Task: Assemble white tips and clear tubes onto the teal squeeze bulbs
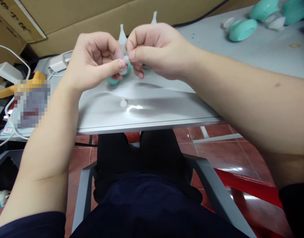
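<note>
My left hand (98,56) pinches a small translucent white plastic piece (123,69) between thumb and fingers. Close against it, my right hand (159,49) is closed with thumb and forefinger on the piece's right end. Just behind my hands rises a translucent tapered nozzle (122,35), and the tip of a second nozzle (154,17) shows above my right knuckles. Mint-green rounded parts, one a green bulb (113,80), peek out below my fingers, mostly hidden. A small pale cone-shaped cap (123,103) lies on the grey table (99,115) nearer to me.
Several mint-green bulbs (242,30) with white fittings lie at the back right. Cardboard (92,15) stands along the back, with a black cable before it. On the left are a white charger (58,63), cords, a yellow object (39,77) and a blurred-out item (33,105).
</note>
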### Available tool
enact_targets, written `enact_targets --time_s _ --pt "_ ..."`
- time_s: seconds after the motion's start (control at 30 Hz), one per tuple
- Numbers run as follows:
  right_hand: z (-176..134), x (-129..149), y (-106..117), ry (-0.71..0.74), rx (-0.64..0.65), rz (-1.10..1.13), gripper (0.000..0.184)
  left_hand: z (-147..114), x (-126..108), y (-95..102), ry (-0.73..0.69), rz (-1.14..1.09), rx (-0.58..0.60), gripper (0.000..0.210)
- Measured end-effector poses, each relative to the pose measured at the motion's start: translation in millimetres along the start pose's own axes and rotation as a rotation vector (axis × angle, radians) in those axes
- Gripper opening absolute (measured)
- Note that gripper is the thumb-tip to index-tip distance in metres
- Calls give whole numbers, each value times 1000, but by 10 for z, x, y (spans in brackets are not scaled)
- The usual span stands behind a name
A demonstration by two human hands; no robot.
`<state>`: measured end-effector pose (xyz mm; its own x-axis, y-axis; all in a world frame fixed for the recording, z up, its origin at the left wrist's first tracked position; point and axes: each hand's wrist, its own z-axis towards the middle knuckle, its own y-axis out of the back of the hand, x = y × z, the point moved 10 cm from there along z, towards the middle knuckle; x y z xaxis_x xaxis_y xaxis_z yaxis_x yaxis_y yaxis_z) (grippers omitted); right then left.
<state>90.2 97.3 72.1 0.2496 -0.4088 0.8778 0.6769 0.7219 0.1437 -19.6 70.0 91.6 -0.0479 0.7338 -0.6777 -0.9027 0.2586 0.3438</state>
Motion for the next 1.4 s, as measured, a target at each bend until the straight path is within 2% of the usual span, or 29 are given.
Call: enact_targets --time_s 0.1,0.17,0.27,0.4,0.53,0.73,0.9,1.1,1.23,1.33,1.4 --pt "-16 75 62 37 -56 -50 20 0 57 -4 26 19 17 24" --pt "-30 118 100 47 -94 -91 20 0 56 16 31 38 -3 29" --pt "-49 151 151 36 -150 -137 19 -12 -2 44 34 71 -37 34" --pt "-64 162 167 7 -184 -185 15 -36 -80 23 56 67 -24 29" --pt "-68 198 160 5 -206 -222 18 -31 -59 40 70 75 -45 34" --pt "-73 252 138 -5 -214 -270 22 -9 -35 54 16 80 -42 24" --pt "-45 129 92 -44 -180 -198 31 -13 5 80 43 117 -24 24" --pt "1 -7 40 -110 -165 -107 30 -1 34 125 0 116 -4 24" --pt "-28 24 131 -133 -215 -132 29 -29 -60 173 -21 176 -9 21" --pt "-59 45 188 -134 -190 -265 25 -53 -97 190 68 260 51 14" --pt "-74 33 151 -128 -114 -402 21 -75 -82 157 151 340 165 11"
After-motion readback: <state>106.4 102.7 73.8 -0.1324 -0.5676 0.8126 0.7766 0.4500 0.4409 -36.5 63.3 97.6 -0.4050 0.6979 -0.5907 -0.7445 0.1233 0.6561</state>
